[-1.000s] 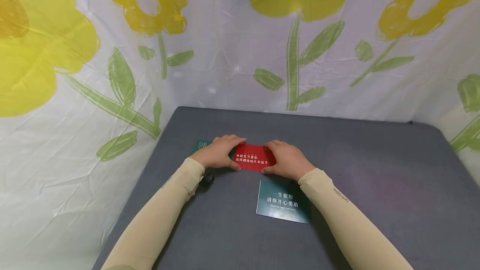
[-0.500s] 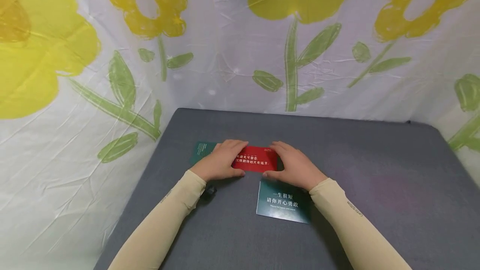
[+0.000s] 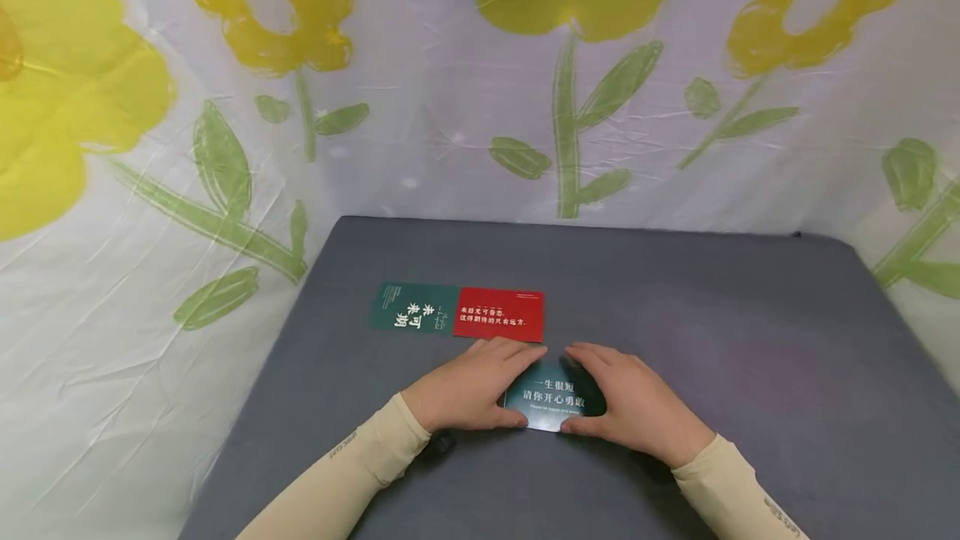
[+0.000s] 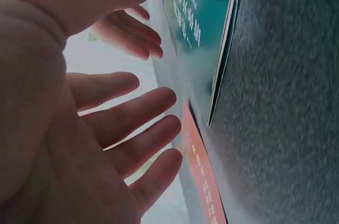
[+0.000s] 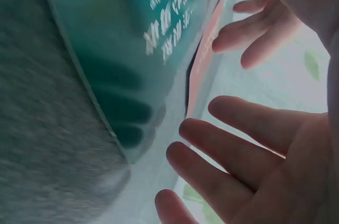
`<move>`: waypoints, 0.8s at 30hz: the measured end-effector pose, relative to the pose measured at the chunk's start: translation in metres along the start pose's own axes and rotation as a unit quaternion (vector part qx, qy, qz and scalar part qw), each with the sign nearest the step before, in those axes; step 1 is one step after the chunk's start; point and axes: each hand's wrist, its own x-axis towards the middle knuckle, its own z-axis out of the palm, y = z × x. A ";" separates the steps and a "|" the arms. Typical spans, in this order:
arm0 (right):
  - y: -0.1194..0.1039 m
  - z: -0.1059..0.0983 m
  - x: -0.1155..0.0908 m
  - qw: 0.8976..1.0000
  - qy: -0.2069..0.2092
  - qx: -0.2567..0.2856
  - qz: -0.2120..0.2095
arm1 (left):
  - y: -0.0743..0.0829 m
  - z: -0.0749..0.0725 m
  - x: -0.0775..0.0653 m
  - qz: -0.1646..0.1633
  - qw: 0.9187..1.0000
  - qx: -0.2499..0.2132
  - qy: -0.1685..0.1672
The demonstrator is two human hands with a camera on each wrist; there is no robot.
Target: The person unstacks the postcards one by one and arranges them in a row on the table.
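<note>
A glossy teal card (image 3: 553, 395) with white lettering lies on the grey table between my two hands; its left edge shows more than one layer in the left wrist view. My left hand (image 3: 480, 386) hovers at the card's left side, fingers spread and apart from it in the left wrist view. At the right side is my right hand (image 3: 637, 398), its fingers loosely extended above the card, which mirrors them in the right wrist view. Farther back, a red card (image 3: 498, 314) lies beside a green card (image 3: 415, 307), edge to edge.
The grey table (image 3: 712, 315) runs back to a white curtain (image 3: 435, 107) printed with yellow flowers, which also hangs along the left and right sides. A small black object (image 3: 442, 444) shows beneath the left wrist.
Both hands have left the red card and come nearer, to either side of the teal card. The red and green cards are now fully uncovered. The head view has shifted slightly.
</note>
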 end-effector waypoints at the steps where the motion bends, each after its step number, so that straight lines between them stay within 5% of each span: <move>1: 0.000 0.002 -0.003 1.000 0.000 0.003 -0.001 | 0.001 0.001 -0.001 0.001 1.000 0.003 0.001; 12: 0.004 0.014 -0.011 1.000 0.013 0.005 0.001 | 0.006 0.009 -0.003 0.000 0.999 0.036 -0.012; 24: 0.008 0.021 -0.007 1.000 0.024 0.013 0.001 | 0.000 0.012 0.001 -0.014 1.000 0.001 -0.022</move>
